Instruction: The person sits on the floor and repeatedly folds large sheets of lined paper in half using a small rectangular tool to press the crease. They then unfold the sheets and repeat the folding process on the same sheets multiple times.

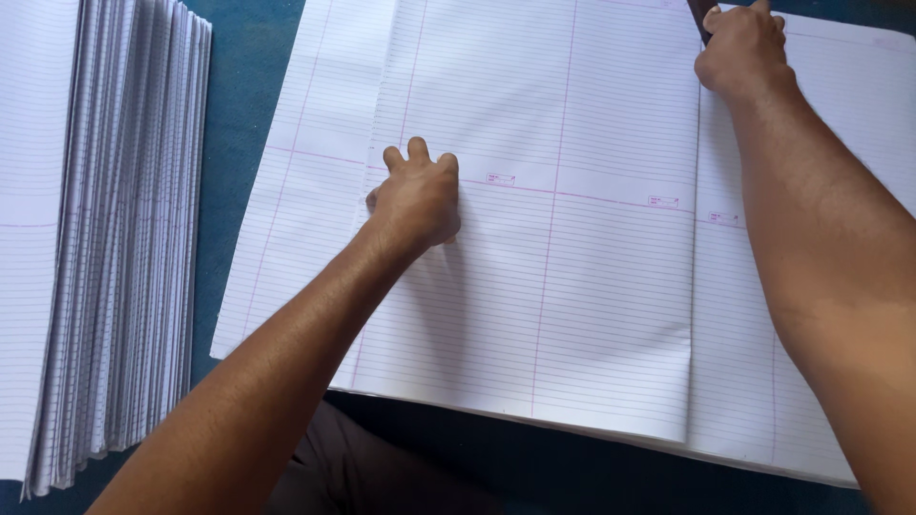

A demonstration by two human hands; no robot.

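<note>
A large white ruled sheet [572, 286] with pink margin lines lies folded over on top of other ruled sheets [296, 238]. My left hand [415, 195] rests on it in a loose fist, knuckles pressing down near the sheet's left part. At the top of the folded edge [694, 286], my right hand [744, 48] is closed around a dark, narrow object [699, 17], most of which is hidden by the fingers. Part of the underlying sheets shows to the right [821, 401].
A tall stack of folded ruled sheets [114, 238] stands at the left, edges fanned. The work surface is dark teal [239, 86]. My dark-clothed lap [382, 467] shows below the table's near edge.
</note>
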